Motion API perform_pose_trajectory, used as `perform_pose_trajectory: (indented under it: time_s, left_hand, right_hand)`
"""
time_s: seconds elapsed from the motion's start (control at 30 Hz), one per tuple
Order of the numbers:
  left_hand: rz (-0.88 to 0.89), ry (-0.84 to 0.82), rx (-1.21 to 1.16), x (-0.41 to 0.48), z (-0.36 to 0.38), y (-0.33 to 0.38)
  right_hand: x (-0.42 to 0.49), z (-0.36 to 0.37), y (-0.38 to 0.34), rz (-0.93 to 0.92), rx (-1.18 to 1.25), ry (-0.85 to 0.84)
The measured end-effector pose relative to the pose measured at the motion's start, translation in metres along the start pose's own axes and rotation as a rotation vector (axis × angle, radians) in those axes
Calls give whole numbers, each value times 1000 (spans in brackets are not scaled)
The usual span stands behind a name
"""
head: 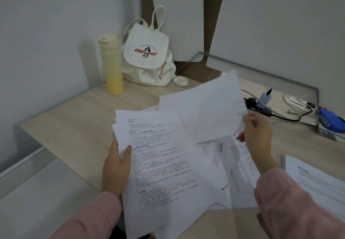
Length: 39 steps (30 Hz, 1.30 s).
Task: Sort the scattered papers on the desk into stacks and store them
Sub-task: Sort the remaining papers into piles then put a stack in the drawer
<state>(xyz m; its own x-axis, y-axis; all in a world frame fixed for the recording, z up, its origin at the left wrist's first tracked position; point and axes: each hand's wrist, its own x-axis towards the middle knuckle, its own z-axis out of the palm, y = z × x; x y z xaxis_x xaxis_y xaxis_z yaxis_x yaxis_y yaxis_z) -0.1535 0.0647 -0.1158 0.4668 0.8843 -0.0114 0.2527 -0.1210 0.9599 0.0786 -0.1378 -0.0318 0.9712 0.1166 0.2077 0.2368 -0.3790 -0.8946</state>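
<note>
White sheet (203,106) (right hand (256,132)) tilts up-left.

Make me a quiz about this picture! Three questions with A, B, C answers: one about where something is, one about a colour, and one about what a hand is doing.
1. Where is the bottle?
A. left of the backpack
B. on the stack of papers
C. in the right hand

2. What colour are the sleeves?
A. green
B. pink
C. black

3. What is the right hand doing?
A. resting flat on the desk
B. holding the bottle
C. holding up a blank sheet

Answers:
1. A, the bottle stands in the corner, just left of the backpack.
2. B, both forearms wear pink fabric.
3. C, the sheet is lifted off the desk, pinched at its edge, while the left hand grips printed papers.
</note>
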Motion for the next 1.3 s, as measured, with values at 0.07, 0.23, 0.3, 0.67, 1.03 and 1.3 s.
perform_pose_trajectory:
  time_s: [0.07, 0.23, 0.3, 0.67, 1.03, 1.3]
  left_hand:
    - [-7, -2, -7, 0, 0, 0]
    - [-28, -8, -56, -1, -1, 2]
    - [-35, -26, -99, -1, -2, 2]
    - [-105, -130, -255, 1, -12, 0]
    - [-86, -131, -222, 4, -11, -4]
    - [-75, -140, -203, 3, -10, -3]
  right_hand:
    - [-4, -16, -19, -54, 184, 49]
    - [-39, -34, -41, -215, 311, -192]
    - [-56, -31, -30, -233, 216, -385]
    - [-92, -23, 33, -38, 34, -828]
    - [-97, -22, 35, -179, -193, -661]
    - [-117, -12, -26, -621, -878, -408]
